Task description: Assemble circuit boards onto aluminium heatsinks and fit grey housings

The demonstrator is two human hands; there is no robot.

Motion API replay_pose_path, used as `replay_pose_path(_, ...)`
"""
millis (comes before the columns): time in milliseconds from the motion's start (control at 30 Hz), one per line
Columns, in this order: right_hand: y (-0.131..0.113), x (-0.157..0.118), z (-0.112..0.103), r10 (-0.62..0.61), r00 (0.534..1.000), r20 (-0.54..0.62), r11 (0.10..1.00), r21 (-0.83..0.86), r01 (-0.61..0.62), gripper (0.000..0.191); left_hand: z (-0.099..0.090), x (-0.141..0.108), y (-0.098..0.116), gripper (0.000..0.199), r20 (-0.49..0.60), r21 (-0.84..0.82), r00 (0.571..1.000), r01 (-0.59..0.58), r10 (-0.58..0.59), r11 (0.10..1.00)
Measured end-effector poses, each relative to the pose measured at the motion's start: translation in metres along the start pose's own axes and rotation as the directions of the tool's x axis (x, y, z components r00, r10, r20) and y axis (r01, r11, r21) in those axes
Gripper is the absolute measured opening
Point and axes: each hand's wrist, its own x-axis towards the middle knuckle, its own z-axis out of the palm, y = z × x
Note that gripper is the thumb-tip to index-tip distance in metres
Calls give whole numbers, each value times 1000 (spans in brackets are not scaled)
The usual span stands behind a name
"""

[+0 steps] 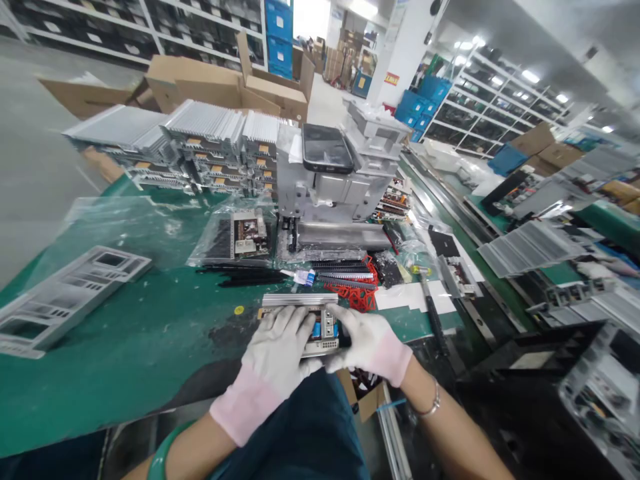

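A circuit module with blue parts and a ribbed metal heat sink along its far side lies at the near edge of the green table. My left hand, in a white and pink glove, lies over its left part with fingers wrapped over the top and thumb at the near edge. My right hand, gloved the same way, grips its right end, fingers at the far corner and thumb at the near side. Beyond the module lie a small bottle with a blue label, black strips and red rings.
Stacked heat sinks and a metal fixture with a phone on it stand at the back. A metal frame lies left, a bagged board behind. On the right are a black-handled tool and a conveyor rail.
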Motion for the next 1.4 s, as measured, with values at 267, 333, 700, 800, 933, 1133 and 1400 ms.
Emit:
replay_pose_path(267,53,19,-9,224,924,-310,904,-289,-316,22,5,2,0,60,17,88,999,-29,28,996)
replay_pose_path(333,56,23,-3,221,928,-301,897,-311,-314,19,8,-2,1,61,-3,117,1000,-25,26,993)
replay_pose_path(700,54,22,7,186,938,-293,872,-390,-294,15,6,-22,-4,65,-26,101,997,-66,69,993)
replay_pose_path(800,56,22,8,156,947,-280,881,-395,-262,22,8,-23,-3,63,-29,93,999,-42,45,995)
replay_pose_path(933,55,25,11,140,944,-300,894,-370,-251,20,11,-24,-2,62,-38,99,998,-37,41,994)
replay_pose_path(1133,53,10,-11,192,896,-401,931,-213,-295,17,12,-25,-3,62,-67,99,996,-55,62,993)
replay_pose_path(1400,66,-41,-38,62,991,123,928,357,-102,17,10,-25,-2,61,-103,83,992,-61,70,995)
